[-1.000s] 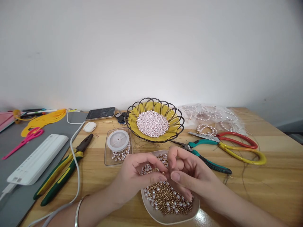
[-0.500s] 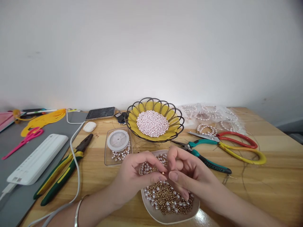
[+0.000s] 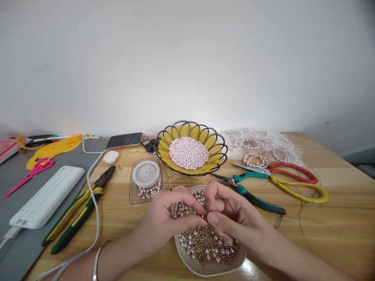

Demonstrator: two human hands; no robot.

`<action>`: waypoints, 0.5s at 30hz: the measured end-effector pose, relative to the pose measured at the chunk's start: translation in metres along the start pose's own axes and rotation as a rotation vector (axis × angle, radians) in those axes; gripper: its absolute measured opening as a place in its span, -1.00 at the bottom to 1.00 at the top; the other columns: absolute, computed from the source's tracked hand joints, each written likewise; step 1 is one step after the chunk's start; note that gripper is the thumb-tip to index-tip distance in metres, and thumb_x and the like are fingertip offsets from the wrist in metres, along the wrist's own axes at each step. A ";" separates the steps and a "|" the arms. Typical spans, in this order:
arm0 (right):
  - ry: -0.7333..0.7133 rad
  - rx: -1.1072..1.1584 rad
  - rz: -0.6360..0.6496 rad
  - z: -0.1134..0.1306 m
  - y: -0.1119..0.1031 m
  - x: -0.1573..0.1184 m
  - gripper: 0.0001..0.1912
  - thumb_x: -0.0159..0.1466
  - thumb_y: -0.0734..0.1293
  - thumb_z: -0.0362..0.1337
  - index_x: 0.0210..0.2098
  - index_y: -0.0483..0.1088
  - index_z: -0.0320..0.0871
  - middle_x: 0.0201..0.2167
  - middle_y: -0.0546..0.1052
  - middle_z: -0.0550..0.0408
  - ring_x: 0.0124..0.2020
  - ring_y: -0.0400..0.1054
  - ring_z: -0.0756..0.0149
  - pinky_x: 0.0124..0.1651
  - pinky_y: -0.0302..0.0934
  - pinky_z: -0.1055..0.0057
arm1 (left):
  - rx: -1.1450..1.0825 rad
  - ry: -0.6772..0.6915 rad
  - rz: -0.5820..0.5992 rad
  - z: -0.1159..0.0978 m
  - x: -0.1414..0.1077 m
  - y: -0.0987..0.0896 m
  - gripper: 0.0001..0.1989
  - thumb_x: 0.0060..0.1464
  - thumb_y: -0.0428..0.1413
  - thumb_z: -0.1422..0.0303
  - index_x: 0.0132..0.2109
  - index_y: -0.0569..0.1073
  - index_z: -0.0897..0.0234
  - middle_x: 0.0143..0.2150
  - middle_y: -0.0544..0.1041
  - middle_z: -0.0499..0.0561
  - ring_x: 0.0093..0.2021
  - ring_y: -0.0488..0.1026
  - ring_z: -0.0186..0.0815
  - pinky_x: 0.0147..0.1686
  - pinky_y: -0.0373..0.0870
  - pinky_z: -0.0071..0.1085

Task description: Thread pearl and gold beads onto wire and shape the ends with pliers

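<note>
My left hand [image 3: 172, 212] pinches a small gold bead [image 3: 203, 216] between thumb and forefinger. Close against it, my right hand [image 3: 236, 216] has thumb and fingers drawn together; whatever they grip is hidden or too fine to see. Both hands hover over a white dish [image 3: 202, 270] holding gold beads [image 3: 202, 242] and white pearl beads [image 3: 215, 255]. Behind the dish stands a yellow basket with a black looped rim [image 3: 218, 156], filled with pinkish pearl beads [image 3: 189, 153].
Left: a spool [image 3: 146, 174] in a clear box, green-yellow pliers [image 3: 79, 210], a power bank [image 3: 47, 197] with cable, pink scissors [image 3: 32, 173] and a phone [image 3: 124, 140]. Right: teal-handled pliers [image 3: 258, 203], red-yellow scissors [image 3: 293, 173] and beaded loops [image 3: 254, 160] near a clear bag.
My fingertips have come slightly closer together around the gold bead, with the right hand shifting a little to the left. Everything on the table stays in place.
</note>
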State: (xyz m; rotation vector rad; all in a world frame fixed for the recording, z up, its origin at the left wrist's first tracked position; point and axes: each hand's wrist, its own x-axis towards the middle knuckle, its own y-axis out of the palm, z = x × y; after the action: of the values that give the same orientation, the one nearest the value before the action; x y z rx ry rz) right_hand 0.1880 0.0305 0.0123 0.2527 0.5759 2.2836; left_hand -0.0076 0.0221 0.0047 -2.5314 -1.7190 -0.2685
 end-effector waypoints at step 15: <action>-0.041 -0.171 -0.173 0.002 -0.006 0.007 -0.66 0.35 0.42 0.01 -0.24 0.39 -0.14 -0.46 0.46 0.22 -0.50 0.31 0.50 -0.39 0.20 0.52 | -0.052 -0.042 -0.191 0.002 0.003 -0.001 -0.91 0.02 0.39 0.47 -0.35 0.67 0.19 -0.39 0.67 -0.07 -0.36 0.54 -0.36 -0.29 0.45 -0.48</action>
State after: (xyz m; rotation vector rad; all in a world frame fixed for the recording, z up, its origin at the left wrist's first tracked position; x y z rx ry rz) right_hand 0.1875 0.0395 0.0114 0.1593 0.3643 2.1393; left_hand -0.0075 0.0254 0.0034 -2.4254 -1.9981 -0.2757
